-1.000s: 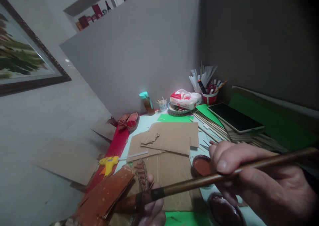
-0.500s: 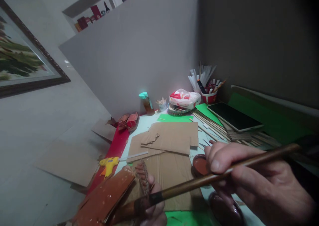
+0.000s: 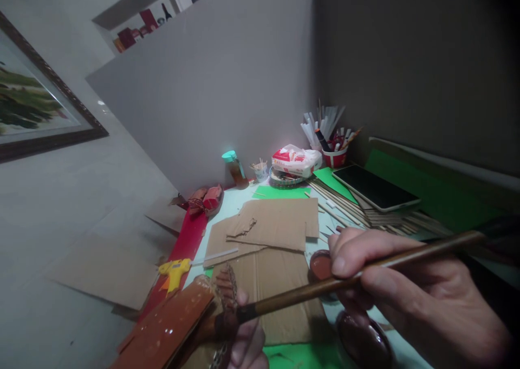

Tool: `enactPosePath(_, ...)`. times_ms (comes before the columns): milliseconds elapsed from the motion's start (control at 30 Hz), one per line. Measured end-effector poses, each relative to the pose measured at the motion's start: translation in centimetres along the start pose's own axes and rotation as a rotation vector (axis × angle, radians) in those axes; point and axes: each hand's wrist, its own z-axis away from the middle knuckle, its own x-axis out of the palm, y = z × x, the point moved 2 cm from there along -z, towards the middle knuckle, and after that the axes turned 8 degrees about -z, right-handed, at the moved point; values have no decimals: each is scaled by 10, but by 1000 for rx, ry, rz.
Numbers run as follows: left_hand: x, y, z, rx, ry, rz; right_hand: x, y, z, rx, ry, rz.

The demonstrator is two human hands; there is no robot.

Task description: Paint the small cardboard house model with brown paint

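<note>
a: the right hand [image 3: 410,293] pinches a long brush [image 3: 345,282], thumb on top, fingers curled under the wooden handle. its dark tip meets the painted cardboard piece [image 3: 170,325] that the left hand [image 3: 246,344] props up from below, just left of the brush tip. only the left fingers show, wrapped on that piece.

b: where might it slip?

a: the paint looks wet and glossy, so the left fingers could smear it or lose grip if the brush presses hard. two open paint lids [image 3: 320,266] sit directly under the right hand; a dropped wrist would likely dip into them or tip one onto the table [image 3: 239,204].

b: and room to move?

a: left of the left hand the table edge is close, past a red strip [image 3: 189,241] and a yellow glue gun [image 3: 174,271]; the piece hangs partly over that side. ahead of both hands lie flat cardboard sheets [image 3: 272,228], low enough to sweep over. beyond the right hand, sticks [image 3: 365,212] and a tablet [image 3: 376,187] crowd the far side, so the long handle has less swing there.
</note>
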Motion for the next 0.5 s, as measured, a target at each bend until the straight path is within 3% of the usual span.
enactPosePath(100, 1, 4, -2, 21, -100, -58, 0, -1, -1, -12, -21, -8)
enactPosePath(233, 4, 6, -3, -6, -16, -68, 0, -3, 0, 56, 21, 14)
enactPosePath(500, 5, 5, -1, -21, 34, -31, -2, -1, -1, -19, 46, 41)
